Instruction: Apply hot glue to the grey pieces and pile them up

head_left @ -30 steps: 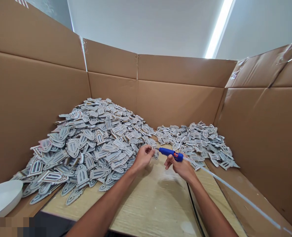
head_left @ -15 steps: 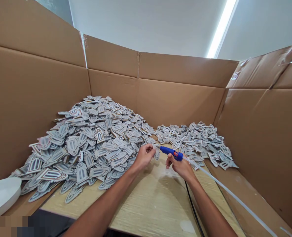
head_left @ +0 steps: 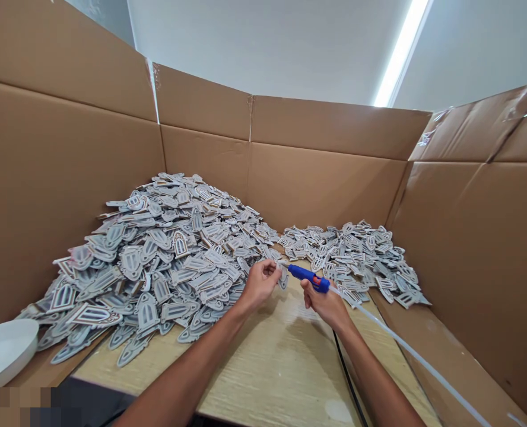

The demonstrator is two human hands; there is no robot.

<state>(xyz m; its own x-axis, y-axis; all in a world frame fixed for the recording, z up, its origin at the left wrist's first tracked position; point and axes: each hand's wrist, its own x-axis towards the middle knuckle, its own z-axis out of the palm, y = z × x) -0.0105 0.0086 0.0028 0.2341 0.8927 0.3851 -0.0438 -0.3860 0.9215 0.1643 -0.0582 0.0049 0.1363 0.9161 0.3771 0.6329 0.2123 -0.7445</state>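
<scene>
My left hand pinches a small grey, arch-shaped cutout piece by its edge, above the wooden board. Wrapped round the handle of a blue glue gun is my right hand. The gun's metal nozzle points left and meets the piece, or nearly so; I cannot tell if they touch. A long translucent glue stick runs out of the gun's back towards the lower right. A black cord hangs down from it beside my right forearm.
A tall heap of similar grey pieces stands on the left, a lower heap at the back right. Cardboard walls enclose the wooden board. A white round dish sits at the lower left.
Hardly anything differs. Both hands hold the same things in almost the same place, and the glue stick's far end has swung slightly to the left.
</scene>
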